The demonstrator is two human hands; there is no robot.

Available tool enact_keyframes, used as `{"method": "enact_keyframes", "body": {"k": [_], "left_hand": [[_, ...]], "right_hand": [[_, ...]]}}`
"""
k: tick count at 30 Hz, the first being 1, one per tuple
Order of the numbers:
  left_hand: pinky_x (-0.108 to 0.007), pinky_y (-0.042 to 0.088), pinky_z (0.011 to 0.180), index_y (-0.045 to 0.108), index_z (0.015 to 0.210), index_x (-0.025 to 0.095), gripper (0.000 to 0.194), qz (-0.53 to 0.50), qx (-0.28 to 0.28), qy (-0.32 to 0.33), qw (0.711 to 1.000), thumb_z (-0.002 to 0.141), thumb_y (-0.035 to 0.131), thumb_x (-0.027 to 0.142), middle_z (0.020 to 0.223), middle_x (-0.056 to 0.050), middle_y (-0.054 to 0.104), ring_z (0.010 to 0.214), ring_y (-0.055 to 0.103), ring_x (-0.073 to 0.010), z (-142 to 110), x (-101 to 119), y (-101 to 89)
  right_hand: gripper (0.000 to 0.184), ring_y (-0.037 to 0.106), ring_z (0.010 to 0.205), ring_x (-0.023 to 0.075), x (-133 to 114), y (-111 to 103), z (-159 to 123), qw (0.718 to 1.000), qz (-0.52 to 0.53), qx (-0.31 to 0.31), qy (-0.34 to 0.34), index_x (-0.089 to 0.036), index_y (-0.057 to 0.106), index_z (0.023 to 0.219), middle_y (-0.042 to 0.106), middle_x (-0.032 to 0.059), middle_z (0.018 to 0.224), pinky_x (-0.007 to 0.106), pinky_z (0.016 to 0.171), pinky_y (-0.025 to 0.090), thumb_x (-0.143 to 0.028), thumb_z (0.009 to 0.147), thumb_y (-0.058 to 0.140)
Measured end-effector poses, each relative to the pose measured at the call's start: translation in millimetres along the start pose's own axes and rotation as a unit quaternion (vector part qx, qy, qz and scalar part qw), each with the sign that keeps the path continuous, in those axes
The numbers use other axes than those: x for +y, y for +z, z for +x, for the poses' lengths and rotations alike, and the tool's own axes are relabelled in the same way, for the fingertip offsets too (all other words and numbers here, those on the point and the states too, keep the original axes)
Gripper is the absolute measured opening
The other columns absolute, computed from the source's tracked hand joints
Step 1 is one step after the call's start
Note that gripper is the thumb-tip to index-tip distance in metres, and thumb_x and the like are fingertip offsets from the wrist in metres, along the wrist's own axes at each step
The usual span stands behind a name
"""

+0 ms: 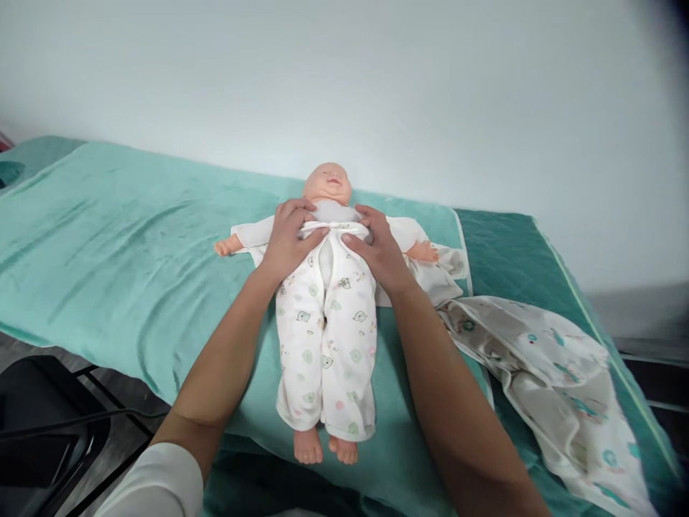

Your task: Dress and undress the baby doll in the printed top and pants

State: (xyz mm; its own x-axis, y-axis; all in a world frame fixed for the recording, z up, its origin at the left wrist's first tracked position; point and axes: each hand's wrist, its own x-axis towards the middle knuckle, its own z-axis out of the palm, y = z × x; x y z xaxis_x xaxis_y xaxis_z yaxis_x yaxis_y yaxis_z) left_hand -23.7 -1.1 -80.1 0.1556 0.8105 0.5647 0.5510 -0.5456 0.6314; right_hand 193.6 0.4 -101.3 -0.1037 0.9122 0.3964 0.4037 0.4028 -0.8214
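Crumpled white printed cloth [543, 352] lies near the pink plastic doll [326, 183]; left hand [289, 240] and right hand [381, 250], fingers bent, grip its white patterned trousers [301, 337].

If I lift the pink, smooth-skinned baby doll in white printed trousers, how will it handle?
The pink doll may be slippery where bare, as its head looks smooth and slightly shiny. Its white printed fabric trousers are probably floppy and could shift, given the folds at the waist. Lying face up with arms spread, it seems unlikely to roll.
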Motion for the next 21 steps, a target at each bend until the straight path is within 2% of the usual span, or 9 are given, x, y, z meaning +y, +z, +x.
{"method": "enact_keyframes", "body": {"k": [2, 5, 8, 11, 14, 16, 21], "left_hand": [[-0.045, 0.044, 0.104, 0.053, 0.086, 0.023, 0.025, 0.053, 0.003, 0.034, 0.998, 0.096, 0.062, 0.044, 0.109, -0.008, 0.064, 0.113, 0.055, -0.0268, -1, 0, 0.6], [-0.043, 0.045, 0.095, 0.054, 0.085, 0.024, 0.031, 0.095, -0.014, 0.033, 0.995, 0.099, 0.056, 0.051, 0.094, -0.007, 0.062, 0.101, 0.057, -0.0269, -2, -1, -0.3], [-0.042, 0.045, 0.091, 0.055, 0.084, 0.024, 0.032, 0.104, -0.029, 0.019, 0.994, 0.1, 0.055, 0.053, 0.09, -0.007, 0.063, 0.096, 0.057, -0.0269, -3, -4, -2.4], [-0.042, 0.045, 0.087, 0.055, 0.084, 0.024, 0.028, 0.109, -0.031, 0.016, 0.993, 0.099, 0.057, 0.048, 0.088, -0.006, 0.064, 0.093, 0.058, -0.027, -3, -8, -3.6], [-0.041, 0.044, 0.085, 0.055, 0.083, 0.024, 0.024, 0.116, -0.031, 0.011, 0.993, 0.098, 0.061, 0.043, 0.087, -0.006, 0.064, 0.092, 0.058, -0.0269, -2, -11, -3.1], [-0.041, 0.044, 0.085, 0.056, 0.082, 0.024, 0.023, 0.115, -0.028, 0.01, 0.993, 0.097, 0.062, 0.04, 0.087, -0.006, 0.065, 0.092, 0.058, -0.0268, -3, -14, -2.1], [-0.04, 0.045, 0.085, 0.057, 0.085, 0.024, 0.02, 0.102, 0.006, 0.01, 0.995, 0.097, 0.061, 0.038, 0.09, -0.005, 0.066, 0.094, 0.059, -0.0261, -3, -19, 1.5]], "right_hand": [[0.044, 0.043, 0.143, 0.0298, -5, -3, -2, 1.0, -0.003, 0.007, -0.008, -0.024, 0.055, 0.089, 0.05, 0.007, 0.147, 0.052, 0.124, 0.031, -0.063, 0.083, 0.073], [0.046, 0.046, 0.138, 0.0299, -14, -8, -6, 1.0, -0.005, 0.012, -0.024, -0.023, 0.053, 0.081, 0.05, 0.0088, 0.142, 0.049, 0.116, 0.041, -0.063, 0.082, 0.074], [0.046, 0.053, 0.127, 0.0288, -20, -13, -13, 0.999, 0.004, 0.017, -0.028, -0.022, 0.053, 0.076, 0.056, 0.009, 0.132, 0.046, 0.107, 0.048, -0.064, 0.083, 0.072], [0.043, 0.059, 0.11, 0.0249, -20, -18, -24, 0.998, 0.04, 0.046, -0.022, -0.022, 0.055, 0.074, 0.061, 0.0066, 0.111, 0.042, 0.1, 0.049, -0.061, 0.085, 0.07], [0.047, 0.057, 0.09, 0.0194, -17, -24, -39, 0.993, 0.091, 0.07, 0.013, -0.021, 0.051, 0.068, 0.06, 0.0035, 0.095, 0.035, 0.085, 0.049, -0.059, 0.086, 0.071], [0.046, 0.055, 0.083, 0.0173, -16, -28, -50, 0.991, 0.114, 0.058, 0.046, -0.02, 0.053, 0.068, 0.06, 0.0021, 0.091, 0.032, 0.077, 0.046, -0.059, 0.086, 0.072], [0.037, 0.054, 0.08, 0.0164, -19, -33, -61, 0.99, 0.107, -0.034, 0.086, -0.021, 0.068, 0.084, 0.061, -0.001, 0.081, 0.029, 0.074, 0.043, -0.055, 0.081, 0.079]]}}
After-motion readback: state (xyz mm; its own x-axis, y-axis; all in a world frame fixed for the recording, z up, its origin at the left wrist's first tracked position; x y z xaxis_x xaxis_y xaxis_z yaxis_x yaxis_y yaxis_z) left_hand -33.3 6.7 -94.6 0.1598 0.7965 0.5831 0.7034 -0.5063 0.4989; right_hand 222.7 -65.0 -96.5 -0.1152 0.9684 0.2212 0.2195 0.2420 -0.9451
